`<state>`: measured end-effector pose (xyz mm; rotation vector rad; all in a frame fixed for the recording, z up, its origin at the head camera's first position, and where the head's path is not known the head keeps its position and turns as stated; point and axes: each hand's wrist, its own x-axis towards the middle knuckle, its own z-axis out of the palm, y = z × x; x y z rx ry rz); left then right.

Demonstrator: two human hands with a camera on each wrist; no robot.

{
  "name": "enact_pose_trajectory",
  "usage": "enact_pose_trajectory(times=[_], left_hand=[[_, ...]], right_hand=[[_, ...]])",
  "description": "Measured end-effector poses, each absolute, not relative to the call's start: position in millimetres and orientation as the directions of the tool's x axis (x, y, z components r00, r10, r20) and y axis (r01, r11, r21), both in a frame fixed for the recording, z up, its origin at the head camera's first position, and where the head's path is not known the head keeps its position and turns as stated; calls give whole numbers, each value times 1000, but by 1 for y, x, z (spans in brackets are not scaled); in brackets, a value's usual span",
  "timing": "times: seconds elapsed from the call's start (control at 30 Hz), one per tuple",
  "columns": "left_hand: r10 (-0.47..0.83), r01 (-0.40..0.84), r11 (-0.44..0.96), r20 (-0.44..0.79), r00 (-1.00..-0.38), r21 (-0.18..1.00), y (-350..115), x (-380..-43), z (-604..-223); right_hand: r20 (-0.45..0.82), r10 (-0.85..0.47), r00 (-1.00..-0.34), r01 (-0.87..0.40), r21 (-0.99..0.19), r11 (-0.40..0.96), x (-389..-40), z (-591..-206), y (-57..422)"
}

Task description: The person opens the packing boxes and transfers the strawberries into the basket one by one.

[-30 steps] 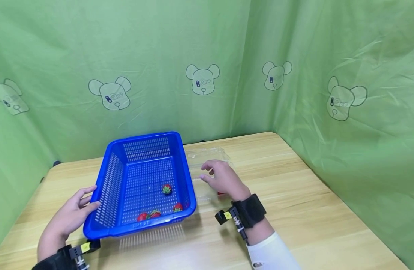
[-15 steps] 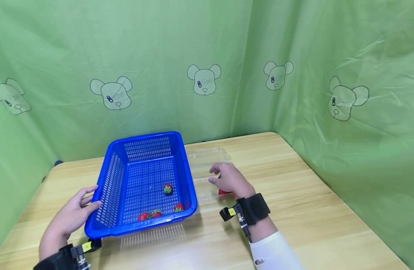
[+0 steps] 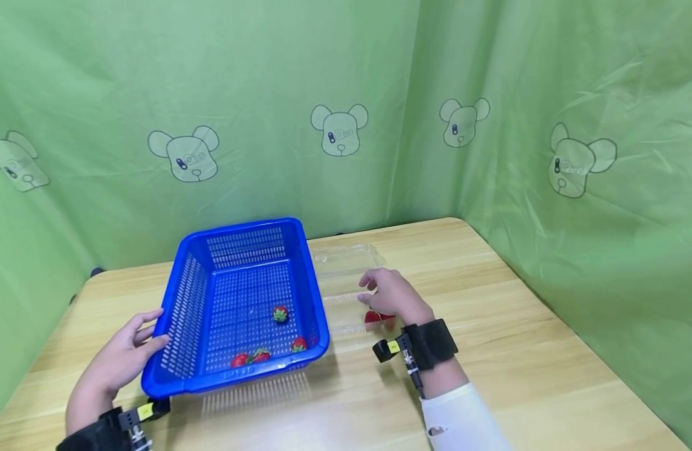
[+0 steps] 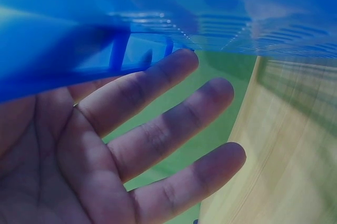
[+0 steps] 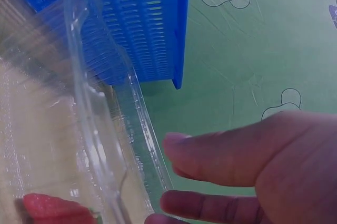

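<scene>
A blue plastic basket [image 3: 239, 376] stands at the left of the table, with several strawberries [image 3: 280, 314] inside. My left hand [image 3: 117, 360] holds the basket's left rim, thumb over it; in the left wrist view the other fingers [image 4: 174, 132] stretch out below, apart from it. My right hand [image 3: 393, 294] hovers over a clear plastic container [image 3: 346, 260], thumb and fingers apart with nothing between them. Beneath this hand a red strawberry [image 3: 377, 316] lies in the container, partly hidden in the head view. The right wrist view shows it too, at the lower left [image 5: 55, 211].
The wooden table [image 3: 492, 351] extends right and forward of the container. Green curtains [image 3: 256, 75] with bear-head prints hang behind and at both sides. Black camera straps [image 3: 430, 344] sit on the wrists.
My right hand has moved right, away from the basket and over the container, exposing more of the strawberry there. My left hand and the basket stay nearly still.
</scene>
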<state>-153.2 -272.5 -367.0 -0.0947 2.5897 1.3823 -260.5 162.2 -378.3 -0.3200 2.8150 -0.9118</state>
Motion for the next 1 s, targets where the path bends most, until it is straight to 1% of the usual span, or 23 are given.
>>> enact_pose_trajectory(times=[0.23,0.43,0.5,0.7,0.87,1.0], left_hand=[[38,-151,553,-206,-978,819,-274,-154,-368],[42,-148,555,-205,-978,819,-273,-154,-367],[43,-147,557,-206,-978,817,-273,-153,-367],[44,-144,557,-203,-978,818,-271,-152,-368],[47,-143,560,-203,-978,816,-273,-153,-368],[54,-129,556,-190,-980,821,-272,-153,-367]], right_hand=[[-87,-255,-963,-174,-521,835,-259,-376,163],[-154,-239,-959,-127,-520,845,-253,-375,158],[-163,-247,-955,-133,-508,851,-250,-376,156],[-174,-294,-940,-184,-470,863,-248,-381,149],[-126,-344,-930,-262,-427,866,-249,-383,144],[-125,-351,-928,-277,-400,874,-249,-386,141]])
